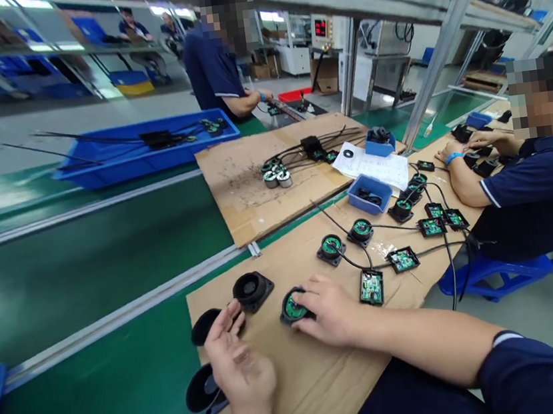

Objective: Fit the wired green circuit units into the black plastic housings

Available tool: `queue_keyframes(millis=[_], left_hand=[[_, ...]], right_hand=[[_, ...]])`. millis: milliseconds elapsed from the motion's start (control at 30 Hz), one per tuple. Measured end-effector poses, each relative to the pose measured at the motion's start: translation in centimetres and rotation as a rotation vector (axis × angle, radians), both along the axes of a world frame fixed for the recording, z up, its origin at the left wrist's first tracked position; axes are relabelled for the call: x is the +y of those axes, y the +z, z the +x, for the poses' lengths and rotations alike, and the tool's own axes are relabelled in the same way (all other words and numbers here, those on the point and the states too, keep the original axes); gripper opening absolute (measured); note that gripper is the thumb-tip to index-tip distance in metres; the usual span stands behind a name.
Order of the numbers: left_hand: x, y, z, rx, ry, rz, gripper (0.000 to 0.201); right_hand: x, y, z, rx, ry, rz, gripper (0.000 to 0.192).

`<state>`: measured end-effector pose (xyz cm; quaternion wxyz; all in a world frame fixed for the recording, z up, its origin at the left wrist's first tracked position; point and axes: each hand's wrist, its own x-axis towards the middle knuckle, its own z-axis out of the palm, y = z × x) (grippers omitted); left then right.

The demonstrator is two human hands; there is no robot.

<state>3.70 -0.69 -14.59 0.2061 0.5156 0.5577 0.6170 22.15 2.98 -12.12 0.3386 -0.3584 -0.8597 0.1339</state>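
Note:
My right hand grips a round black housing with a green circuit board in its top, resting on the cardboard sheet. To the left, my left hand is raised, palm turned up and fingers apart, holding nothing. Its fingertips overlap a black flared housing, and I cannot tell whether they touch it. Another flared housing is partly hidden behind that hand. Just beyond the fingers sits a square-flanged black housing. Cabled round housings and open boxes with circuit boards lie right of my hands.
A small blue bin stands beside a paper sheet. Beyond it, another cardboard sheet carries cabled parts. A long blue tray sits on the green bench. Two co-workers are nearby, one at right, one across.

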Motion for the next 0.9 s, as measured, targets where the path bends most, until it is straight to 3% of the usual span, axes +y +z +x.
queue_keyframes(millis=[133, 267, 367, 467, 533, 600, 667, 767, 833, 900], left_hand=[[-0.2, 0.7, 0.1, -0.082, 0.017, 0.055, 0.091], [-0.9, 0.5, -0.2, 0.046, -0.062, 0.067, 0.083], [-1.3, 0.1, -0.9, 0.308, -0.171, 0.048, 0.079], [-1.5, -0.1, -1.3, 0.557, -0.332, -0.060, 0.083], [-1.4, 0.0, -1.2, 0.687, -0.441, -0.197, 0.082], [-1.1, 0.2, -0.8, 0.774, -0.484, -0.309, 0.081], [-0.7, 0.5, -0.5, 0.827, -0.479, -0.344, 0.067], [0.1, 1.1, -0.7, 0.881, -0.451, -0.303, 0.047], [0.6, 1.6, -1.3, 0.922, -0.467, -0.279, 0.043], [0.8, 2.1, -2.1, 0.960, -0.501, -0.300, 0.042]], right_hand=[[-0.7, -1.1, -0.5, 0.086, 0.022, 0.050, 0.044], [-0.9, -1.0, -0.5, -0.147, 0.002, -0.174, 0.050], [-0.5, 2.2, 2.0, -0.225, 0.074, -0.249, 0.060], [-0.4, 5.9, 7.3, -0.363, 0.135, -0.212, 0.038], [-0.2, 6.9, 11.2, -0.534, 0.101, -0.193, 0.041], [0.0, 6.3, 14.0, -0.691, 0.065, -0.156, 0.052], [0.4, 4.8, 15.3, -0.780, 0.078, -0.101, 0.056], [1.4, 3.0, 15.1, -0.829, 0.179, -0.058, 0.042], [2.3, 3.2, 14.4, -0.869, 0.237, -0.059, 0.038], [2.7, 4.6, 13.7, -0.880, 0.250, -0.010, 0.030]])
